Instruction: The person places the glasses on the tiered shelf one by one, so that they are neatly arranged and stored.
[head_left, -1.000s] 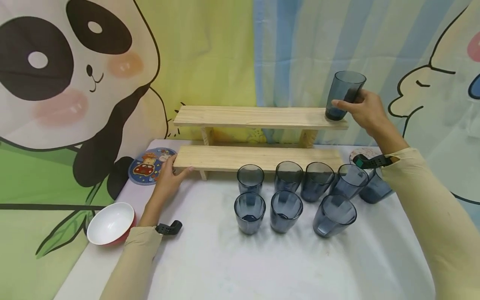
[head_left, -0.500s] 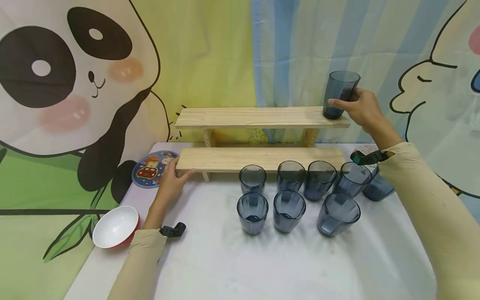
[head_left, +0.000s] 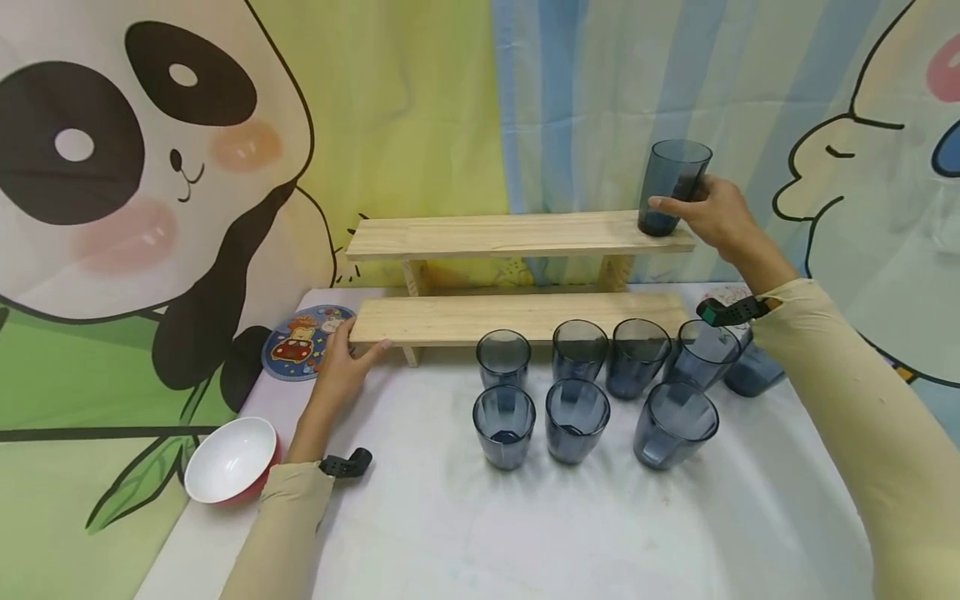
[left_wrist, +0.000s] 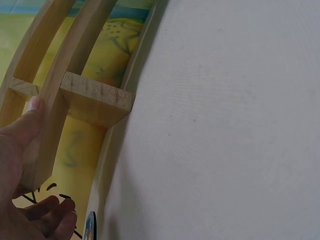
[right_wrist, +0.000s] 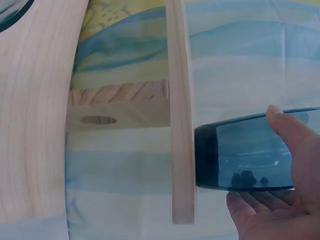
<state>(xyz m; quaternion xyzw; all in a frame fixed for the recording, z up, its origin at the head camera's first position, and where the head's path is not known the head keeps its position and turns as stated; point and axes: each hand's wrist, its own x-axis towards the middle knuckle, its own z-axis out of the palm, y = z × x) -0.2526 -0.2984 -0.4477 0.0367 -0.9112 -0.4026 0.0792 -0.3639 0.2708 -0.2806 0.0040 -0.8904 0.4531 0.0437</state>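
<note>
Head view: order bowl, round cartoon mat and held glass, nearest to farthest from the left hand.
1. Round cartoon mat, just beside the left hand.
2. Bowl, lower left of it.
3. Held glass, at the upper shelf's right end.

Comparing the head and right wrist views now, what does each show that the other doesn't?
Only the head view: the left hand, the white-and-red bowl and the round cartoon mat.
Only the right wrist view: a dark oval spot on the wooden support.
Both: the lower shelf and the right hand holding a blue-tinted glass, its base at the upper shelf.
</note>
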